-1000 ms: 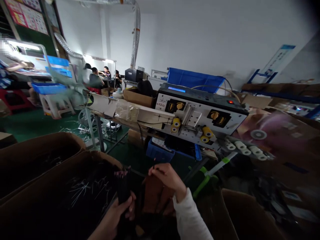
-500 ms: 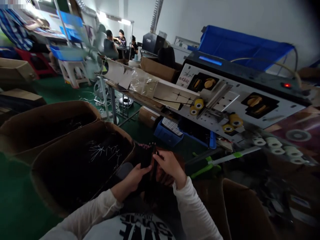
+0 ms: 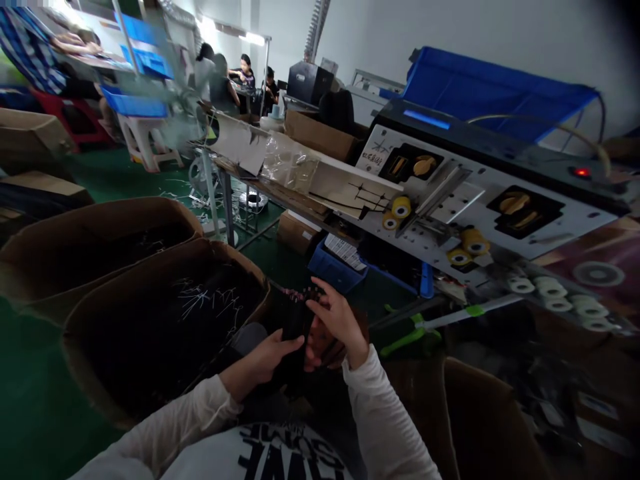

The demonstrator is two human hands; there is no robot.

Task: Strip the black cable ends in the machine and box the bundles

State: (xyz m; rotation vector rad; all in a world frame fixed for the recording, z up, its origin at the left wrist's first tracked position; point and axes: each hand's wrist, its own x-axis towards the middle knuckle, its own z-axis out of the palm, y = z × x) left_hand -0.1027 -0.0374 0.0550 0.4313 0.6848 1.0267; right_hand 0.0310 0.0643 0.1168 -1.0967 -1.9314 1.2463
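Note:
My left hand [image 3: 270, 357] is wrapped round an upright bundle of dark wires [image 3: 294, 323], its thumb across the near side. Small pinkish and pale tips show along the bundle's upper end. At that end is my right hand [image 3: 337, 323], index finger stretched out and the other fingertips apart, touching or very near the bundle's top right edge. Exactly what lies under those fingertips is too dark to make out. Below the right hand, a reddish-brown surface [image 3: 345, 333] is partly hidden.
A deep cardboard box [image 3: 100, 400] with dark contents and white-ended strands stands at my left; another box [image 3: 30, 247] lies behind it. Ahead is a bench machine [image 3: 480, 180] with yellow rollers. A blue bin [image 3: 327, 270] sits beneath. Green-handled tool [image 3: 410, 337] lies right. People sit far back.
My right hand's fingers have spread from a pinch on a dark strand, with the index finger now raised over the bundle's top. My left hand keeps its hold in nearly the same place.

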